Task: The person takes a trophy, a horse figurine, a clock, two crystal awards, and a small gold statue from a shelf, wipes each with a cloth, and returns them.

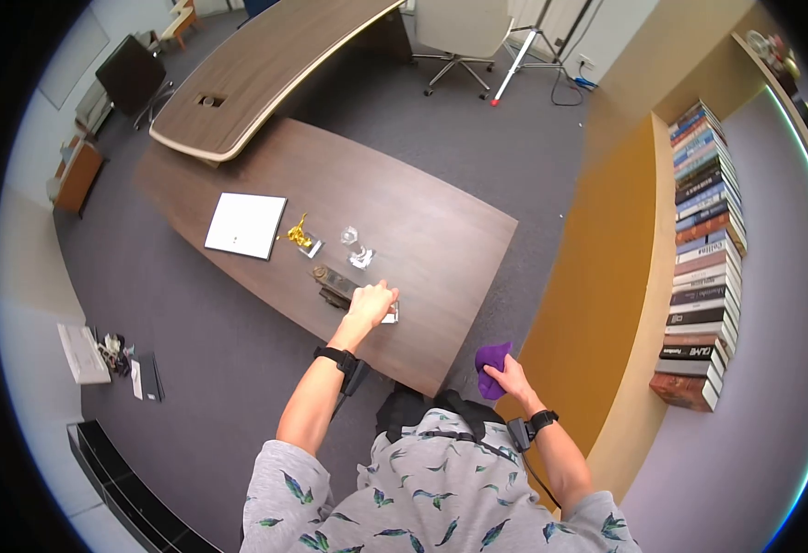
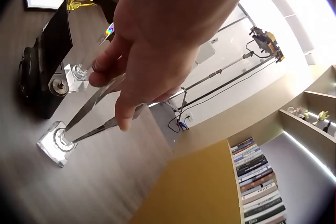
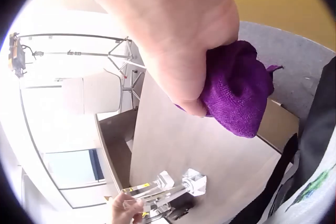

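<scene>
My left hand (image 1: 373, 302) is over the near part of the dark wooden table, its fingers and thumb pinching the upper end of a clear crystal trophy (image 2: 52, 144). The trophy's square base shows below the fingers in the left wrist view; its top is hidden by the hand. A dark plaque on a black stand (image 1: 335, 284) is just beside this hand. Farther back are a second crystal trophy (image 1: 356, 247) and a gold figurine trophy (image 1: 299, 230). My right hand (image 1: 512, 376) grips a bunched purple cloth (image 3: 239, 90), out past the table's right edge.
A white framed certificate (image 1: 245, 225) lies on the table (image 1: 422, 221) to the left. Behind it stands a raised curved desk (image 1: 284, 55). Along the right run a yellow-brown panel (image 1: 597, 304) and a row of books (image 1: 703, 276). An office chair (image 1: 464, 32) stands beyond.
</scene>
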Demonstrator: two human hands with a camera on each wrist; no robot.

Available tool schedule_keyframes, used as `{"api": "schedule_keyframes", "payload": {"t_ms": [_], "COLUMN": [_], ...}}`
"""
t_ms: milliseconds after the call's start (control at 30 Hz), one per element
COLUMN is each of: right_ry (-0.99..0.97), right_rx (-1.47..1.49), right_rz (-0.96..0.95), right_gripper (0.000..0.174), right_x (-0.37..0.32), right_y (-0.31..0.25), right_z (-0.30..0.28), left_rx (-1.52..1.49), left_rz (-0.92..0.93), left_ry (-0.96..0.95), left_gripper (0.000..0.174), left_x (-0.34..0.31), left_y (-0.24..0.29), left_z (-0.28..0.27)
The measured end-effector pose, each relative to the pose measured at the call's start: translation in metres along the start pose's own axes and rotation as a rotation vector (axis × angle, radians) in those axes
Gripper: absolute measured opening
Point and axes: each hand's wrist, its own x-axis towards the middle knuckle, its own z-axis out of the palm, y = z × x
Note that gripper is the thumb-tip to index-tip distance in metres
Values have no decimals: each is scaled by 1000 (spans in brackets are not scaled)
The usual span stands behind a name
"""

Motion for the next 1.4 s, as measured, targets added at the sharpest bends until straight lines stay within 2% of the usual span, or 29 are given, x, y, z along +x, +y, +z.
{"api": "schedule_keyframes", "payload": {"t_ms": [67, 133, 167, 200, 267, 333, 400, 467, 500, 533, 600, 633, 700, 733, 800, 833, 867, 900, 933, 1000, 1067, 1133, 1200, 1233, 1267, 1333, 1367, 1400], "right_ry": [19, 101, 107, 108, 122, 35, -105, -221, -246, -251, -290, -244, -242, -232, -266, -282, -298, -413, -402, -398, -389, -432, -416, -424, -383, -381, -372, -364], "right_rx": [71, 279, 408, 515, 477, 546, 237, 57, 61, 62, 245, 305, 393, 480, 603, 725, 848, 862, 869, 935, 930, 994, 986, 976, 982, 995, 997, 988], "right_rz": [-13, -8, -91, -98, -245, -400, -719, -873, -869, -877, -574, -612, -608, -603, -580, -580, -577, -465, -469, -443, -470, -504, -499, -486, -482, -514, -521, -537], "right_gripper": [44, 41, 39, 39, 44, 53, 63, 67, 55, 55, 41, 31, 30, 28, 31, 43, 55, 59, 59, 58, 59, 51, 49, 47, 48, 49, 49, 50], "right_x": [-3, 11, 20, 24, 36, 45, 41, 34, 25, 21, 13, 11, 4, 2, -1, -3, -7, -9, -14, -24, -33, -43, -44, -44, -46, -48, -49, -50], "right_y": [-5, -6, -8, -23, -51, -84, -135, -157, -169, -168, -164, -162, -162, -162, -157, -158, -159, -160, -163, -173, -182, -191, -195, -199, -203, -214, -220, -225], "right_z": [-3, 1, 2, -1, -5, -7, -16, -17, -19, -21, -22, -23, -32, -39, -48, -54, -58, -66, -69, -75, -81, -86, -85, -84, -81, -76, -75, -73], "left_rx": [-10, 18, -21, -65, -56, -105, -134, -176, -248, -319, -287, -347, -592, -583, -862, -1045, -1003, -984, -1208, -1483, -1477, -1538, -1718, -1653, -1652, -2123, -2282, -2275], "left_rz": [54, 61, 69, 77, 98, 183, 214, 251, 283, 314, 325, 242, 98, 106, -22, -38, -46, -66, -164, -141, -46, -50, -62, -146, -126, -3, -116, -107], "left_ry": [-49, -71, -38, -11, 21, 49, 69, 79, 105, 130, 185, 201, 274, 270, 499, 553, 520, 416, 202, 68, 83, 133, 286, 469, 468, 76, -46, -52], "left_gripper": [25, 28, 29, 30, 30, 32, 32, 32, 32, 33, 35, 36, 35, 35, 31, 31, 38, 45, 61, 76, 84, 79, 74, 62, 62, 58, 61, 61], "left_x": [0, -4, -8, -11, -22, -31, -44, -54, -57, -59, -61, -62, -66, -68, -79, -81, -89, -96, -104, -103, -93, -89, -81, -80, -78, -77, -82, -83], "left_y": [1, 5, 10, 16, 34, 50, 81, 107, 117, 126, 138, 144, 155, 156, 155, 150, 148, 150, 155, 158, 159, 163, 159, 162, 159, 149, 151, 149], "left_z": [-2, 5, 2, -1, -22, -46, -86, -115, -126, -134, -144, -147, -150, -146, -127, -101, -81, -62, -49, -18, -12, -21, -32, -36, -37, -37, -40, -43]}}
